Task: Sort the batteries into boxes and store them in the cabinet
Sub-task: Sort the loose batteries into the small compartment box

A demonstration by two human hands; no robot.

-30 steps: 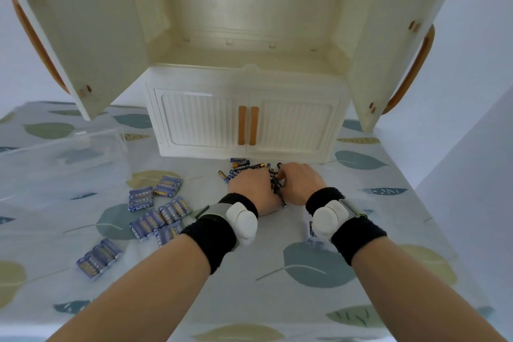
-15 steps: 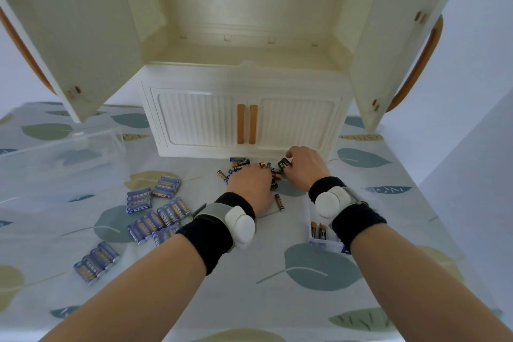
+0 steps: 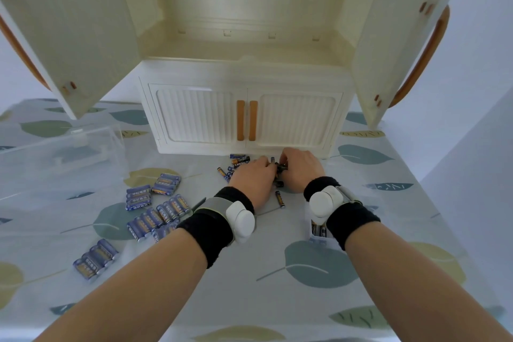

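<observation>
Loose batteries [image 3: 236, 165] lie in a small heap right in front of the cream cabinet [image 3: 247, 75], whose upper doors stand wide open. My left hand [image 3: 254, 179] and my right hand [image 3: 301, 168] meet over the heap, fingers curled around a few dark batteries [image 3: 279, 168] held between them. One single battery [image 3: 280, 199] lies just below the hands. A small clear box [image 3: 316, 228] with batteries upright in it sits under my right wrist, partly hidden. Shrink-wrapped blue battery packs [image 3: 155, 211] are scattered at the left.
A large clear plastic box [image 3: 55, 155] stands at the left on the leaf-patterned tablecloth [image 3: 305, 266]. The cabinet's lower doors are shut. The open door panels [image 3: 69, 30] overhang the table on both sides. The table ends at the right.
My right hand has drawn back left from the cabinet foot to meet my left hand over the heap. The camera has come closer to the cabinet.
</observation>
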